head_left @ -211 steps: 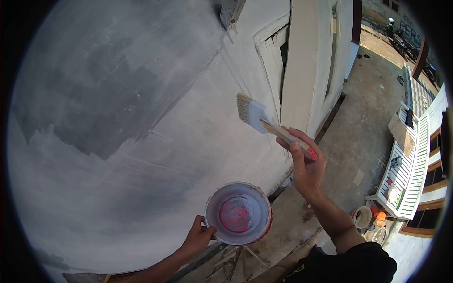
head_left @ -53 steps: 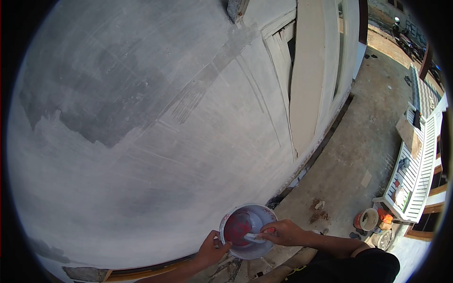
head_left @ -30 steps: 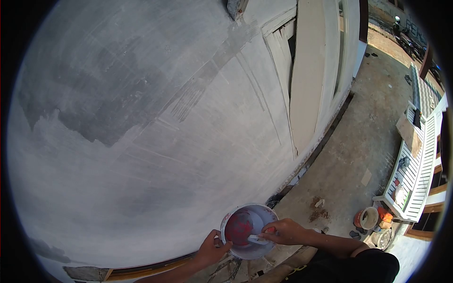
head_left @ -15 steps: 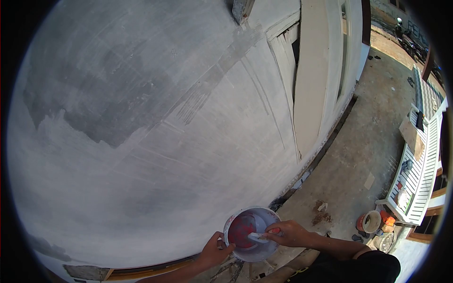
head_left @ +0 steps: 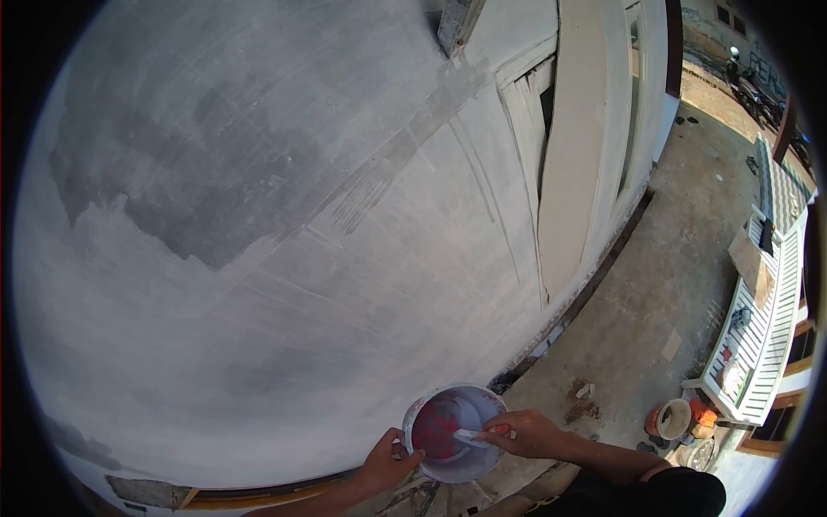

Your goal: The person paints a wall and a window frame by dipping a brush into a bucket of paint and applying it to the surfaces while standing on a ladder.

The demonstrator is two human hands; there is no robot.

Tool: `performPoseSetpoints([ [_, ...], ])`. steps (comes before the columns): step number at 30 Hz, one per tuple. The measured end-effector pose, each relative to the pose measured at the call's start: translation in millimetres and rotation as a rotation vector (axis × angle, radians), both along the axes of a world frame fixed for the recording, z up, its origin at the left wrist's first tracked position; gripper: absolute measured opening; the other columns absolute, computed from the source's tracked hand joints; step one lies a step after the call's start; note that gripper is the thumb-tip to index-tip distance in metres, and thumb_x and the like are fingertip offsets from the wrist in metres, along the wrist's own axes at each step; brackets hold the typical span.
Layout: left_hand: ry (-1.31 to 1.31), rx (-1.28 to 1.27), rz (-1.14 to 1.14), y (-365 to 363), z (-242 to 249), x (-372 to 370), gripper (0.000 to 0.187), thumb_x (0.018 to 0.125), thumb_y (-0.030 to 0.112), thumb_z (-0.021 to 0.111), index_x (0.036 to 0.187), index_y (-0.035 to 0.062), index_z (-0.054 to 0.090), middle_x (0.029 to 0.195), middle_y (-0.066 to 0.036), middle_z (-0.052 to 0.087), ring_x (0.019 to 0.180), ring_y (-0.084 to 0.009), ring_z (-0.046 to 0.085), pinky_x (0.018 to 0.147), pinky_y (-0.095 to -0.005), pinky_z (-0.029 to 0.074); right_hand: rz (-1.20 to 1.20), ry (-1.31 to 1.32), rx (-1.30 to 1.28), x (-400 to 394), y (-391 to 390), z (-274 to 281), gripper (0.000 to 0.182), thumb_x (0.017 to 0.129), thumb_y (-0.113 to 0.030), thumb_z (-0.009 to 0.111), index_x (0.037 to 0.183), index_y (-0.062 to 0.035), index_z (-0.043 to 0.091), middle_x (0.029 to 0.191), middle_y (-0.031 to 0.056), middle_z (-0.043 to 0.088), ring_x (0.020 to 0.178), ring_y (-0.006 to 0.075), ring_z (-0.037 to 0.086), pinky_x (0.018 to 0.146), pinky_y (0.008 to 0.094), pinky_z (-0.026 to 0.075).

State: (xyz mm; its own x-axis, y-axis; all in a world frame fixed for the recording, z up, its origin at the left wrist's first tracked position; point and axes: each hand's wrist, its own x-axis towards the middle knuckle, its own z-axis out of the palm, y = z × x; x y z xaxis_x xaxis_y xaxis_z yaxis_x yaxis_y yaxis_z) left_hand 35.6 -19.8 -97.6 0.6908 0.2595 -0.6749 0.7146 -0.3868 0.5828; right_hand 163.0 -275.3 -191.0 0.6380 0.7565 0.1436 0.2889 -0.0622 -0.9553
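Note:
Low in the view, a round whitish bucket [head_left: 489,408] with reddish stains inside is close to the wall. My left hand [head_left: 389,461] is closed around its left rim, thumb over the edge. Over the bucket's opening, my right hand [head_left: 532,434] grips a putty knife [head_left: 469,438] with a red handle and a pale blade. The blade points left into the bucket, overlapping the red-stained inside. Both hands are at about the same height, on opposite sides of the bucket.
A grey-white plastered wall [head_left: 345,327] with a darker patch fills the left and middle. Pale boards [head_left: 573,155] stand along it. To the right are a concrete floor [head_left: 629,302], a white slatted bench [head_left: 771,345], and a smaller bucket [head_left: 672,420] beside orange material.
The view has shifted slightly. In it, the bucket and both hands sit a little lower and further left; the grip on the bucket and the putty knife stays the same.

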Motion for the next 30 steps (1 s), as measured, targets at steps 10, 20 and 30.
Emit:
performPoseSetpoints([
  [10, 0.010, -0.026, -0.005, -2, 3, -4, 0.034, 0.092, 0.024, 0.071, 0.103, 0.0063, 0.044, 0.083, -0.007, 0.068, 0.073, -0.0082, 0.058, 0.061, -0.0273, 0.045, 0.040, 0.015, -0.010, -6, 0, 1, 0.023, 0.090, -0.029, 0.071, 0.093, -0.0063, 0.073, 0.074, 0.0114, 0.069, 0.062, 0.0270, 0.068, 0.058, 0.0359, 0.054],
  [20, -0.047, 0.016, 0.021, -5, -7, -14, 0.032, 0.091, 0.022, 0.072, 0.100, 0.0064, 0.045, 0.068, -0.003, 0.058, 0.060, -0.0083, 0.052, 0.054, -0.0283, 0.041, 0.120, 0.023, -0.025, 1, 6, -3, 0.026, 0.090, -0.031, 0.072, 0.093, -0.0051, 0.073, 0.074, 0.0136, 0.070, 0.064, 0.0271, 0.069, 0.060, 0.0363, 0.055],
  [30, 0.045, -0.065, 0.167, -6, -28, -25, 0.032, 0.092, 0.013, 0.069, 0.108, 0.0023, 0.043, 0.091, -0.012, 0.067, 0.081, -0.0155, 0.066, 0.069, -0.0300, 0.055, -0.218, 0.541, 0.250, 91, -20, 39, 0.017, 0.088, -0.009, 0.075, 0.097, 0.0034, 0.068, 0.085, 0.0087, 0.071, 0.080, 0.0126, 0.071, 0.067, 0.0230, 0.057],
])
